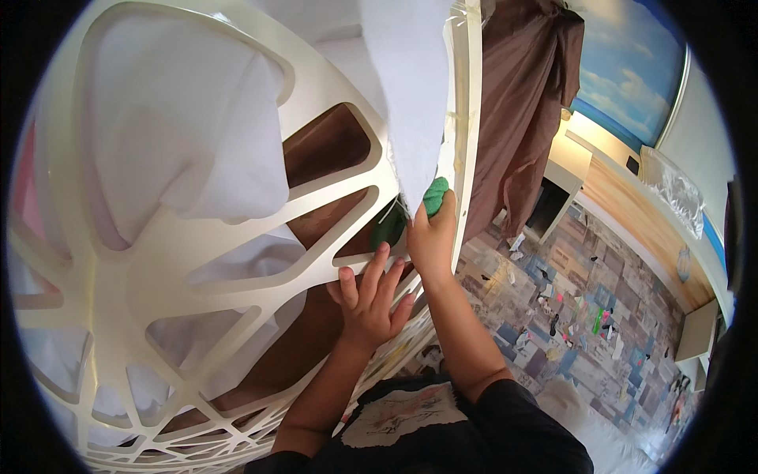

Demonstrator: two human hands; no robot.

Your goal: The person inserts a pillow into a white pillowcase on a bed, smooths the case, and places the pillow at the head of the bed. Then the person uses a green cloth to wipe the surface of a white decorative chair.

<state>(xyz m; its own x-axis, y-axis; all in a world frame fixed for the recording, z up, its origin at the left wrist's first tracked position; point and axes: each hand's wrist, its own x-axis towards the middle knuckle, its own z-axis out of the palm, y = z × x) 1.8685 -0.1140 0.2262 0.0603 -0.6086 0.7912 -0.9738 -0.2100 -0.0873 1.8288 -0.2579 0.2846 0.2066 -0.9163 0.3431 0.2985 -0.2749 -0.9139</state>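
Observation:
My right hand (431,244) grips a green cloth (437,195) beside the inner side of a white rim (466,118). The pointed lower end of a hanging white fabric (414,106) meets that hand at the thumb side; whether it is pinched too, I cannot tell. My left hand (372,308) has its fingers spread, with the fingertips against a glossy white openwork lattice (237,237). Just beyond those fingertips, a dark green patch (389,228) shows through an opening in the lattice. Nothing is held in the left hand.
White bedding (189,130) bulges behind the lattice. A brown curtain (515,118) hangs at the right, near a light-coloured desk (562,160). Small litter lies scattered over the patchwork-patterned floor (533,296). A plastic-wrapped item (675,183) rests along the wall.

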